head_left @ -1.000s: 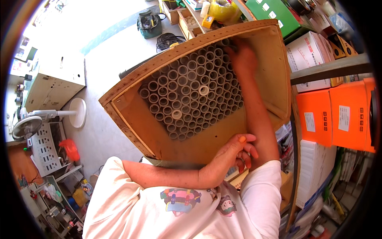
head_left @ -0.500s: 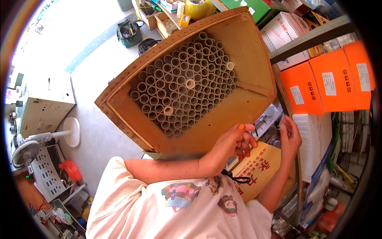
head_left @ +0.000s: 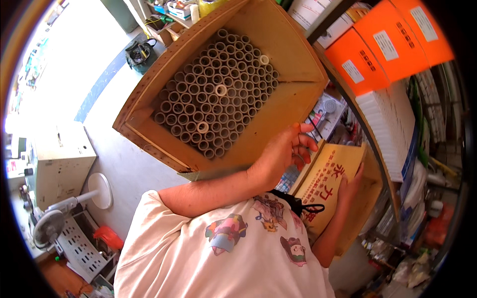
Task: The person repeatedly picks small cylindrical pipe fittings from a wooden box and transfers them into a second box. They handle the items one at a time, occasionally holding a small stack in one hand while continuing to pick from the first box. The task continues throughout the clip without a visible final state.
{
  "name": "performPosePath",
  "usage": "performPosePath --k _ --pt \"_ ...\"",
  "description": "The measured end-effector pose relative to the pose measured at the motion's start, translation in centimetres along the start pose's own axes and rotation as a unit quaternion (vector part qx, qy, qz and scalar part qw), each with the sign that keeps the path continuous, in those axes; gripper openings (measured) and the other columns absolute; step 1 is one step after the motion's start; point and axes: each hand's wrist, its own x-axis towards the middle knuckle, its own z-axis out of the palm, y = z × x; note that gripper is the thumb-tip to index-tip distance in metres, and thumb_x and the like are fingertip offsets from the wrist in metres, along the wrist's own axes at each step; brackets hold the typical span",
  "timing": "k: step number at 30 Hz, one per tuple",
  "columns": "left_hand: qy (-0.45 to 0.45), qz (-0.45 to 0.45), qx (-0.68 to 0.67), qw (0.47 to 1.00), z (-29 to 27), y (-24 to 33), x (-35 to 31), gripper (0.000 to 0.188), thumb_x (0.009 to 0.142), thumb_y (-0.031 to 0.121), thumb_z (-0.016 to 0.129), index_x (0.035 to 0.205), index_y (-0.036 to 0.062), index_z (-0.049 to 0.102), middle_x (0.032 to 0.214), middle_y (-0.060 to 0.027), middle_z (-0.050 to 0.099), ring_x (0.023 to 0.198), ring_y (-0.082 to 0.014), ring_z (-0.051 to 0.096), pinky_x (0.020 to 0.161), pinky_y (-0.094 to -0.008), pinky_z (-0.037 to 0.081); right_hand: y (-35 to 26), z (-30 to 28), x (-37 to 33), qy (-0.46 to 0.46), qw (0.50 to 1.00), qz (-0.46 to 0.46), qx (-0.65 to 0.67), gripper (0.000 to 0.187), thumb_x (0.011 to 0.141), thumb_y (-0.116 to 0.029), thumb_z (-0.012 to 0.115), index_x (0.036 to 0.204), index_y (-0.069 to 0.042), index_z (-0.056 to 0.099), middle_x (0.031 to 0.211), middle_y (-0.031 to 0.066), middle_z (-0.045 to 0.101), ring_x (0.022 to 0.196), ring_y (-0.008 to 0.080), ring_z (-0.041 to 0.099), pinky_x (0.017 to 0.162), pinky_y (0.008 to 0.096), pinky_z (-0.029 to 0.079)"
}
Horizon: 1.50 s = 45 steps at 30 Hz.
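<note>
My left hand [head_left: 290, 146] hovers beside the near right corner of a big tan wooden bin [head_left: 271, 136]. Its fingers are loosely bent and apart, with an orange mark at the thumb; nothing shows in them, though the palm is hidden. Inside the bin stand many grey plastic tubes [head_left: 214, 99], packed upright with their round ends up; a few are paler. My right hand [head_left: 349, 188] rests along the right edge of a yellow wooden box [head_left: 318, 184] with red lettering, its fingers stretched out and the thumb apart. My left forearm passes along the bin's near rim.
Orange cartons [head_left: 380, 44] stack on a shelf at the upper right, above a white stack [head_left: 385, 129]. A metal shelf post [head_left: 370, 126] runs down beside the yellow box. On the left are a white fan [head_left: 49, 228] and a beige cabinet [head_left: 62, 164]. A dark bag [head_left: 140, 55] sits behind the bin.
My right hand has come down from in the air onto the yellow box's edge. The left hand stays near the bin corner, bent much as before. The whole view has shifted and turned.
</note>
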Motion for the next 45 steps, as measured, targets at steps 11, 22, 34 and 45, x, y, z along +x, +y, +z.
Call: performPosePath --k 11,22,34,45 --pt "0.001 -0.057 0.006 0.998 0.7 0.1 -0.4 0.036 0.098 0.033 0.032 0.117 0.0073 0.047 0.095 -0.0076 0.058 0.078 -0.0172 0.052 0.066 -0.0289 0.04 0.1 -0.2 0.3 -0.014 1.0 0.01 0.025 0.066 0.083 0.002 0.046 0.144 -0.005 0.023 0.142 0.0183 0.036 0.129 0.0325 0.038 0.106 0.0365 0.032" --pt "-0.02 -0.086 0.014 0.996 0.5 -0.7 -0.5 0.034 0.097 0.029 0.036 0.12 0.0069 0.047 0.096 -0.0074 0.056 0.079 -0.0176 0.051 0.067 -0.0293 0.04 -1.0 -0.7 0.1 -0.011 0.998 0.057 0.036 0.066 0.084 0.0 0.047 0.145 -0.012 0.024 0.143 0.0161 0.036 0.127 0.0317 0.041 0.103 0.0379 0.036" --pt "-0.076 -0.075 0.038 0.994 0.5 -1.1 -0.8 0.036 0.095 0.029 0.04 0.122 0.0056 0.046 0.097 -0.0076 0.056 0.081 -0.0176 0.052 0.069 -0.029 0.04 -0.5 -0.1 0.3 0.007 0.999 0.041 0.012 0.066 0.083 0.001 0.047 0.144 -0.009 0.024 0.138 0.0195 0.039 0.126 0.034 0.041 0.103 0.0389 0.036" --pt "-0.39 0.196 0.191 0.879 6.2 6.0 -4.6 0.041 0.095 0.034 0.044 0.107 -0.002 0.058 0.097 -0.0165 0.061 0.077 -0.0217 0.058 0.068 -0.0325 0.047 3.4 1.4 1.2 0.015 0.999 0.027 0.04 0.065 0.082 0.002 0.048 0.143 -0.009 0.027 0.139 0.0187 0.04 0.127 0.0315 0.042 0.103 0.0374 0.036"
